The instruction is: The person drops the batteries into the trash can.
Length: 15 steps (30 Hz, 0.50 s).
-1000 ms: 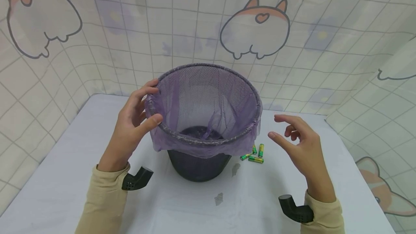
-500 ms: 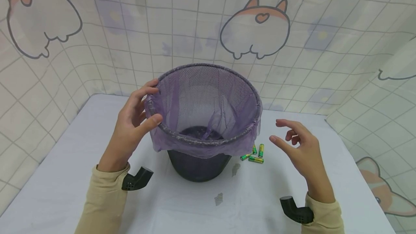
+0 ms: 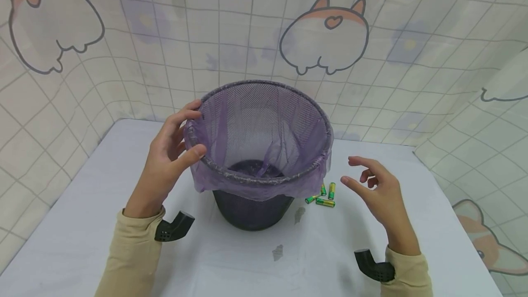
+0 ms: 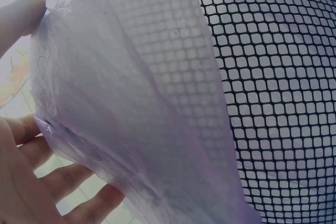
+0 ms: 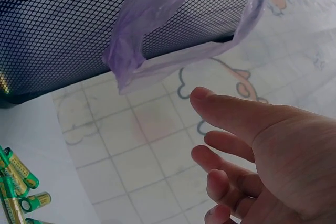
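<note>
A black mesh wastebasket (image 3: 251, 214), lined with a thin purple trash bag (image 3: 255, 190) folded out over its rim, stands on the white table. My left hand (image 3: 167, 152) grips the rim at the left side, thumb in front and fingers farther back. In the left wrist view its fingers lie against the loose edge of the bag (image 4: 121, 87). Off the basket's right side, my right hand (image 3: 379, 189) hovers with nothing in it, thumb and index finger apart. Several green and yellow batteries (image 3: 325, 203) lie between that hand and the basket, partly hidden under the bag's overhang.
Two small grey patches (image 3: 277, 253) show on the white tabletop (image 3: 231, 269) in front of the basket. A curtain (image 3: 247, 22) with a grid and corgi print hangs behind the table and along both sides.
My right hand has sunk slightly beside the basket, its thumb and index finger still apart. The left hand, the basket and the batteries stay as they were.
</note>
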### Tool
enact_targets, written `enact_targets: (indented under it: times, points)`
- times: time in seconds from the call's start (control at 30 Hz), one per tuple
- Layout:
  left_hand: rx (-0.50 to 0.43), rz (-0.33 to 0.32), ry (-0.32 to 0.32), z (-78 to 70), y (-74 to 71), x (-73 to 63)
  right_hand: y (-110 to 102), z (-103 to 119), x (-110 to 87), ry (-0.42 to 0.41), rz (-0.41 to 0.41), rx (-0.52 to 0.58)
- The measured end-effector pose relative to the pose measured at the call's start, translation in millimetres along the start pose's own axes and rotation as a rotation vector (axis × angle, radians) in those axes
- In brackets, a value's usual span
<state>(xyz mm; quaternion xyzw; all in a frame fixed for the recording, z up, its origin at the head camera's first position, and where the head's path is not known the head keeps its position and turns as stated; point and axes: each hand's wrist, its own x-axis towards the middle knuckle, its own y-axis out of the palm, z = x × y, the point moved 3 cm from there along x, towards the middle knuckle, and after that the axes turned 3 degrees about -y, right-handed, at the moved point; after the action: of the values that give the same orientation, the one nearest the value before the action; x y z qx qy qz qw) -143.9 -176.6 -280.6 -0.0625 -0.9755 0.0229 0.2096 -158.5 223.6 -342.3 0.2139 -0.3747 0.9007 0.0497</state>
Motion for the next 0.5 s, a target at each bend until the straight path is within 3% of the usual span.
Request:
enact_targets:
  times: [0.5]
  points:
    - [-0.002, 0.003, -0.002, 0.2, 0.1, 0.0, 13.0, -20.2, -3.6, 0.060, 0.066, -0.007]
